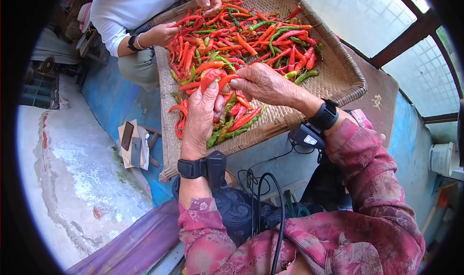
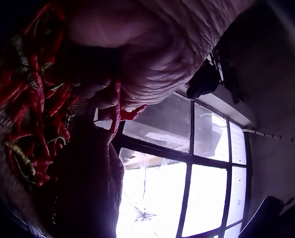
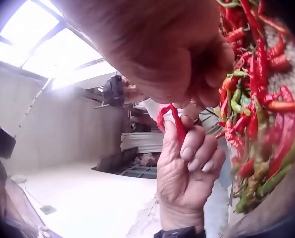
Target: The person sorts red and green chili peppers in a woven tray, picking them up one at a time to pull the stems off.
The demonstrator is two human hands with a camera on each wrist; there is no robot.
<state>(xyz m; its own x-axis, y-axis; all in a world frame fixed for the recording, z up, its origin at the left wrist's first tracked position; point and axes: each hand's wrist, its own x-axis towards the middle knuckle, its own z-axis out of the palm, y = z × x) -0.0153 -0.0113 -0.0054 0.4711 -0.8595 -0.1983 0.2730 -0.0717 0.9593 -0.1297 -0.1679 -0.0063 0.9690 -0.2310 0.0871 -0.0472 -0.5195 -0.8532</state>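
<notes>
Over the near side of a woven tray [image 1: 333, 82], the left hand [image 1: 200, 113] holds red peppers [image 1: 211, 77] between thumb and fingers. The right hand [image 1: 268, 84] pinches one end of a red pepper beside the left thumb. In the right wrist view the left hand [image 3: 189, 173] has its fingers curled round a red pepper [image 3: 179, 129], and the right hand [image 3: 157, 54] is just above it. The left wrist view is dark; the left hand [image 2: 152, 44] fills its top, with a red pepper [image 2: 116, 106] below it. Red and green peppers [image 1: 241, 38] lie heaped in the tray.
Across the tray, another person in a white top [image 1: 128, 9] holds a red pepper. Two phones lie on a small stand [image 1: 126, 154] left of the tray. Black cables [image 1: 278, 197] hang by the lap. A white bucket [image 1: 442, 159] stands at the far right.
</notes>
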